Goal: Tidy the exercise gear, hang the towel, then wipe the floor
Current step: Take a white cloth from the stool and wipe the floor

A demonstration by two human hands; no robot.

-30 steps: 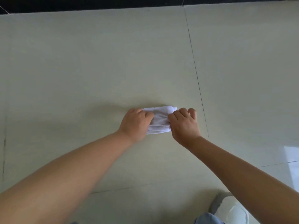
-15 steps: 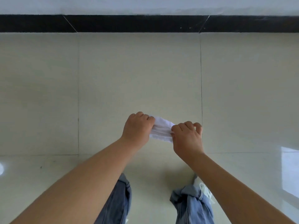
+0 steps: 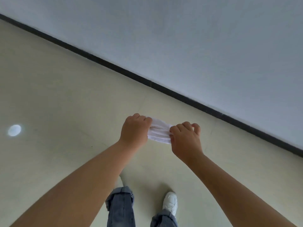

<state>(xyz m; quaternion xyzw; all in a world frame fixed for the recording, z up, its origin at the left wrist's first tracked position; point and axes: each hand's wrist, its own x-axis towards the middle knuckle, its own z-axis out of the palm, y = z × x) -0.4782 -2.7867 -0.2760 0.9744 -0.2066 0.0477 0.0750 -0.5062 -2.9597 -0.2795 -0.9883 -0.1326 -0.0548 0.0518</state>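
I held the white cloth (image 3: 159, 132) stretched between my two hands, up in the air in front of me and clear of the floor (image 3: 57, 99). My left hand (image 3: 134, 130) gripped its left end, fingers curled over the top edge and the knuckles facing me. My right hand (image 3: 186, 139) gripped the right end the same way, fingers folded round the fabric, sitting a little lower than the left, so the cloth ran slightly downhill from left to right. The visible strip of cloth between my fists was bunched into long folds and pulled fairly taut. I could make out no label, brand or writing on it, and none anywhere else. Below my forearms my jeans (image 3: 121, 208) showed with rolled cuffs, and a white shoe (image 3: 170, 203) stood on the pale tiles. A dark skirting strip (image 3: 164, 87) ran diagonally where the floor met the grey wall (image 3: 196, 38), and a small round spot of light (image 3: 14, 130) lay on the tiles well off to my left
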